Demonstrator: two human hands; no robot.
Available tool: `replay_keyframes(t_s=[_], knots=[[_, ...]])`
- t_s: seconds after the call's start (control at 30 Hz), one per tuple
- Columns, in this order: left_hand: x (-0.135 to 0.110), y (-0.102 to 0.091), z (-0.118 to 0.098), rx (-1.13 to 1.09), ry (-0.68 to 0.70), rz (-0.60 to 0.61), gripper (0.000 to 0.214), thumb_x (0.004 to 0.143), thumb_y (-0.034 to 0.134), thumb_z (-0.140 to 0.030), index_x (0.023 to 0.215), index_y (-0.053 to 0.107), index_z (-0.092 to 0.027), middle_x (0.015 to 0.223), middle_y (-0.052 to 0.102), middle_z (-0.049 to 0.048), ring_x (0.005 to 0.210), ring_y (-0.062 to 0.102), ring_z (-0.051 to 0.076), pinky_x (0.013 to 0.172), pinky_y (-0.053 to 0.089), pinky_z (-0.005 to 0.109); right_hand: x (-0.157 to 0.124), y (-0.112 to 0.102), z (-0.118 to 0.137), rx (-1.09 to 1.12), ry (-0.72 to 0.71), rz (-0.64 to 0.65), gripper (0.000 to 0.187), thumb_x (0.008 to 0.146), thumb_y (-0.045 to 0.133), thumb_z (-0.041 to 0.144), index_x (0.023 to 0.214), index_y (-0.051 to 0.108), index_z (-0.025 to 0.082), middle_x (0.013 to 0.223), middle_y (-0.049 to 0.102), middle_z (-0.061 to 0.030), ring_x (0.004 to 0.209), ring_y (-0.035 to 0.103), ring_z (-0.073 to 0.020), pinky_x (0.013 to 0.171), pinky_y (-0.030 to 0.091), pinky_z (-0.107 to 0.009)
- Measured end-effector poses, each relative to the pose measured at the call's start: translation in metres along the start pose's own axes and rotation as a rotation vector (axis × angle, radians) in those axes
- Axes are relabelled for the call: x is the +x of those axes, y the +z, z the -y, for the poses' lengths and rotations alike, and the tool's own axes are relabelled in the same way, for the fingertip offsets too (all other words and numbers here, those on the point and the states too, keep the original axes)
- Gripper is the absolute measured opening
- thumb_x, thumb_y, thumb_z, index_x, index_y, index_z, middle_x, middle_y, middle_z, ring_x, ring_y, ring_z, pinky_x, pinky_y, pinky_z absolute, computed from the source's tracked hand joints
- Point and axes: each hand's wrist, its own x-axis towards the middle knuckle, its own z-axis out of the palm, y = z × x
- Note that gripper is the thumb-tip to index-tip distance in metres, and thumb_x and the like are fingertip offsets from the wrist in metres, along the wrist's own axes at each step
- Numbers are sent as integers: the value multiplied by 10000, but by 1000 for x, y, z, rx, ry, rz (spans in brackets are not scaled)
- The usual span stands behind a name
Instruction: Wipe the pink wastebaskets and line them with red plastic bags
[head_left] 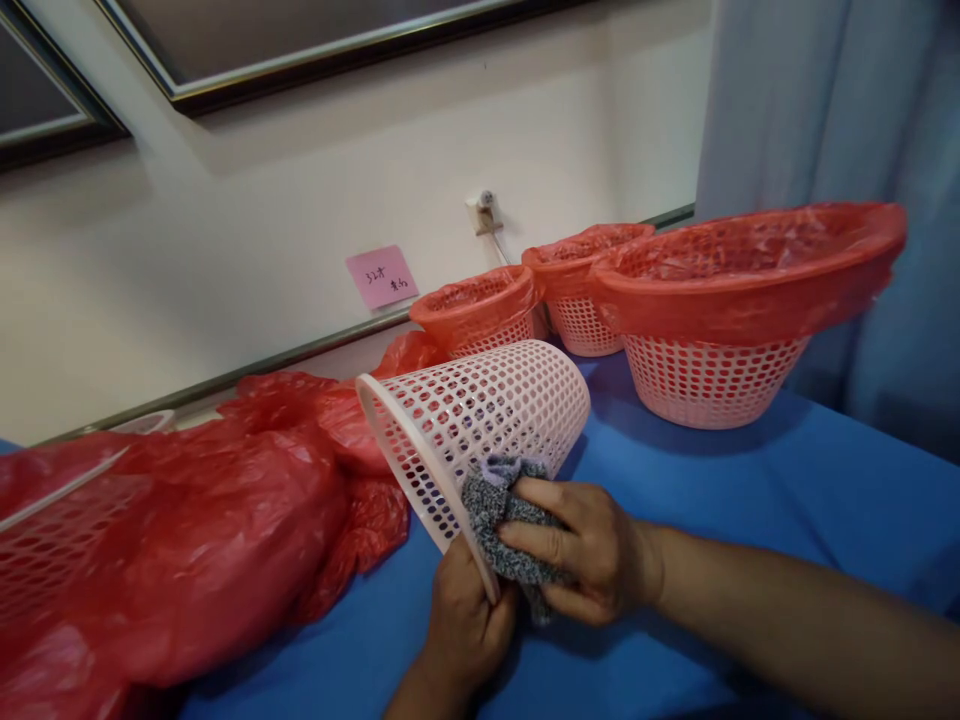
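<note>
A white perforated plastic wastebasket point(487, 405) lies tilted on its side, its open mouth facing left and toward me. My left hand point(466, 610) grips its rim at the near lower edge, with some fingers hidden inside the mouth. In my right hand point(581, 550) is a crumpled grey speckled cloth point(499, 510) with a pale lilac edge. The fingers press this cloth against the outside of the basket, close to the rim and just right of my left hand.
Three wastebaskets with red liners stand at the back: a near right one point(712, 375), a middle one point(589, 320) and a left one point(480, 315). Red plastic bags point(225, 540) heap on the left of the blue table point(675, 600). A pink note point(381, 277) and socket point(484, 215) are on the wall.
</note>
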Motion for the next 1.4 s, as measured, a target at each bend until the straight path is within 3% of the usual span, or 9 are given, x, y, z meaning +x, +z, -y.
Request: replay_keyframes(t_s=[0.17,0.3,0.37,0.47,0.6,0.77,1.03,1.27,1.4], knots=[[0,-1,3,0,-28,-6,404,952,525,-127,1321,654,-227,1242,738,95,1146,708,254,1016,582,407,-6,-6,-33,-140,355,-82,570,820,560,217,1390,557,199,1462,521,-156,1285,603,-303,1035,562,-476],[0,-1,3,-22,-8,15,422,931,544,-109,1322,650,-227,1253,735,103,1169,705,268,996,599,405,-18,-21,-91,-293,925,-284,480,813,582,285,1283,644,209,1328,579,-147,1282,585,-337,1133,466,-575],[1,-1,1,-21,16,44,415,918,545,-96,1298,661,-217,1202,746,106,1126,719,261,964,612,388,-23,-27,-110,-284,1079,-305,490,793,592,314,1270,642,213,1275,585,-138,1260,590,-343,1142,445,-601],[4,-1,0,-12,16,69,387,909,554,-97,1265,671,-196,1134,754,112,1076,731,257,932,622,369,-19,-29,-105,-264,1007,-271,651,760,614,269,1401,517,208,1398,492,-156,1351,525,-346,1174,409,-608],[7,0,0,-4,-1,84,395,908,542,-94,1269,665,-197,1173,756,115,1105,727,259,955,615,371,-2,-22,-53,-204,619,-247,803,788,626,179,1523,304,227,1532,386,-174,1483,387,-344,1201,380,-612],[7,2,-1,-30,8,144,501,904,514,-112,1381,624,-217,1302,715,129,1207,691,285,1034,583,425,6,-18,-16,-124,323,-67,696,853,632,205,1499,412,340,1613,291,-97,1468,408,-359,1147,462,-583],[5,5,-1,-23,-19,136,443,918,524,-124,1334,644,-219,1250,733,121,1171,703,273,997,599,396,4,-16,-30,-195,391,-33,813,795,596,151,1556,381,342,1616,305,-90,1462,417,-353,1159,451,-594],[-2,7,10,67,-56,199,251,923,507,-144,1008,738,-190,984,746,113,914,722,243,803,628,352,-14,-35,-101,-400,1099,-263,692,754,597,233,1441,533,175,1386,518,-197,1326,543,-416,1109,454,-669],[-1,12,18,153,-83,274,308,848,510,-79,998,760,-180,969,726,127,931,708,264,843,631,410,-3,-37,-74,-365,797,-201,828,774,599,195,1564,358,245,1526,423,-168,1394,496,-377,1121,471,-610]])
